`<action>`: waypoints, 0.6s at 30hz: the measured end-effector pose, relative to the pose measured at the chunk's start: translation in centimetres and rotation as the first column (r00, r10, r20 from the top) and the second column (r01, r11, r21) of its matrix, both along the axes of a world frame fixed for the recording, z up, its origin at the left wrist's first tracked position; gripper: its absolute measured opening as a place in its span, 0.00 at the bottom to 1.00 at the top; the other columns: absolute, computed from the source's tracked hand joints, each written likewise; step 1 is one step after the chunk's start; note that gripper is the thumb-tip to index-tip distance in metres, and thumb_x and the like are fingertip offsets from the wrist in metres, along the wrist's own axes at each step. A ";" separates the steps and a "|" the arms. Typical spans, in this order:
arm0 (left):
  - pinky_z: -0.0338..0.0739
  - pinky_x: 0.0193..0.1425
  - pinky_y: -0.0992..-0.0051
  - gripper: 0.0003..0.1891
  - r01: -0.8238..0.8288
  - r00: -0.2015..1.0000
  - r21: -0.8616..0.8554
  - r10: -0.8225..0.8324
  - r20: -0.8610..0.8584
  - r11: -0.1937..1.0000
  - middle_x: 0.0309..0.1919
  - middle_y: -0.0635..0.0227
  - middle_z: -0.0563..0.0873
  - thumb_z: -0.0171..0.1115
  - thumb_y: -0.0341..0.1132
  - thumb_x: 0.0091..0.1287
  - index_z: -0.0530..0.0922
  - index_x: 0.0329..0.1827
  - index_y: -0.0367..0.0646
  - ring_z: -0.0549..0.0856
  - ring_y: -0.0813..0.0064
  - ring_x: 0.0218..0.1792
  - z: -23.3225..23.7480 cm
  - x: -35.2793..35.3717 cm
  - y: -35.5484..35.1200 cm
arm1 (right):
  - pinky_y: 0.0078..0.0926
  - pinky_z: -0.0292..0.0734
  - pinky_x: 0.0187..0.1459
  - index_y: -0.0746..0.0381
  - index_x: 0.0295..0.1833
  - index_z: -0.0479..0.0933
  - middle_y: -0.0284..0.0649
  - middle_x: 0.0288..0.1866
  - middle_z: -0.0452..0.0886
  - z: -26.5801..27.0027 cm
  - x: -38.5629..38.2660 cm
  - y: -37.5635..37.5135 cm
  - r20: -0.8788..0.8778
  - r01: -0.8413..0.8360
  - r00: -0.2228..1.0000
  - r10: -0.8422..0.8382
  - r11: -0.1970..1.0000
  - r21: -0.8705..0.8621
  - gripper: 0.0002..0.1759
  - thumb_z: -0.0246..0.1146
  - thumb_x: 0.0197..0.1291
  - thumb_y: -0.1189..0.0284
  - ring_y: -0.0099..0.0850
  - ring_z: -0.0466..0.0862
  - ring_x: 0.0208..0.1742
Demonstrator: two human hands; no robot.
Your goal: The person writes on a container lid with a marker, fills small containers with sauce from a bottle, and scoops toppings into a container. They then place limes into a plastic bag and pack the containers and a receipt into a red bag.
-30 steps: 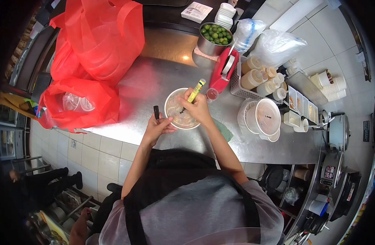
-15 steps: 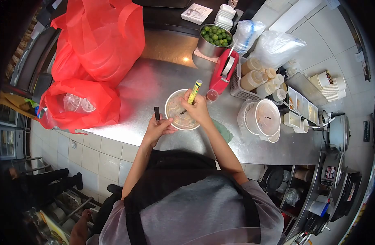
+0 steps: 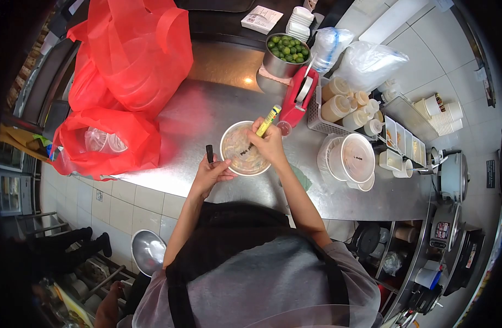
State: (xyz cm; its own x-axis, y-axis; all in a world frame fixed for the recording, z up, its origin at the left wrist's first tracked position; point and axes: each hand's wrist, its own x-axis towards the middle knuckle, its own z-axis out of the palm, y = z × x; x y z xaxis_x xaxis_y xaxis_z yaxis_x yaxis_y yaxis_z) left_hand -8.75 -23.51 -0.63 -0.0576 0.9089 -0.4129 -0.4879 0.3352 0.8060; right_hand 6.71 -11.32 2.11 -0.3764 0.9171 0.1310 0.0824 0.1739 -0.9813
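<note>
A round takeaway bowl (image 3: 244, 163) with a clear lid sits on the steel counter in front of me, black handwriting on the lid. My right hand (image 3: 270, 146) grips a yellow marker pen (image 3: 268, 121), its tip down at the lid and hidden by the fingers. At the bowl's left edge, my left hand (image 3: 211, 175) steadies the rim with thumb and fingers. A black marker cap (image 3: 209, 153) sticks up from that same hand. Just beyond my right hand stands a small clear cup (image 3: 283, 128).
Red bags (image 3: 111, 139) cover the counter's left. A red tape dispenser (image 3: 299, 97), a pot of green limes (image 3: 286, 61) and a basket of sauce bottles (image 3: 323, 117) stand behind. Lidded tubs (image 3: 357, 158) are at right. Someone's arm (image 3: 109, 306) and a metal bowl (image 3: 148, 252) show lower left.
The marker leans further right, and my right hand has shifted slightly right along the lid. More handwriting is visible. A metal bowl has come into view at lower left, beside my left arm.
</note>
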 end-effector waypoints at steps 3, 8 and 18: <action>0.85 0.30 0.77 0.15 0.000 1.000 -0.008 0.000 0.002 1.000 0.31 0.56 0.83 0.61 0.31 0.64 0.59 0.39 0.47 0.87 0.66 0.30 -0.1 0.0 0.0 | 0.15 0.57 0.24 0.60 0.23 0.65 0.24 0.19 0.64 -0.1 0.0 -0.1 0.044 0.000 0.999 -0.001 1.000 0.019 0.13 0.64 0.52 0.77 0.13 0.63 0.23; 0.85 0.30 0.77 0.15 -0.002 1.000 -0.017 0.003 0.012 1.000 0.30 0.56 0.82 0.61 0.31 0.64 0.59 0.39 0.47 0.86 0.66 0.29 -0.1 0.0 0.0 | 0.15 0.58 0.24 0.60 0.23 0.65 0.24 0.19 0.64 0.0 0.0 -0.1 0.062 0.010 0.998 -0.012 0.999 0.036 0.13 0.64 0.52 0.78 0.13 0.64 0.23; 0.85 0.30 0.77 0.16 0.005 1.000 -0.008 -0.005 0.013 1.000 0.29 0.55 0.82 0.60 0.31 0.64 0.58 0.39 0.47 0.86 0.66 0.29 0.0 0.0 0.1 | 0.14 0.60 0.23 0.60 0.24 0.66 0.24 0.19 0.66 -0.7 0.5 0.9 0.012 -0.017 1.000 0.017 0.999 0.047 0.13 0.64 0.52 0.78 0.12 0.65 0.21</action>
State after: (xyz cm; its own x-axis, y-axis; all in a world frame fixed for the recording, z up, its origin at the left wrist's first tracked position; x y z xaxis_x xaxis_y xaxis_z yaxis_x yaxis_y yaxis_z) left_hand -8.76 -23.45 -0.62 -0.0481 0.9058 -0.4209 -0.4965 0.3439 0.7970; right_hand 7.25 -10.46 1.42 -0.3937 0.9035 0.1694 0.0908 0.2216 -0.9709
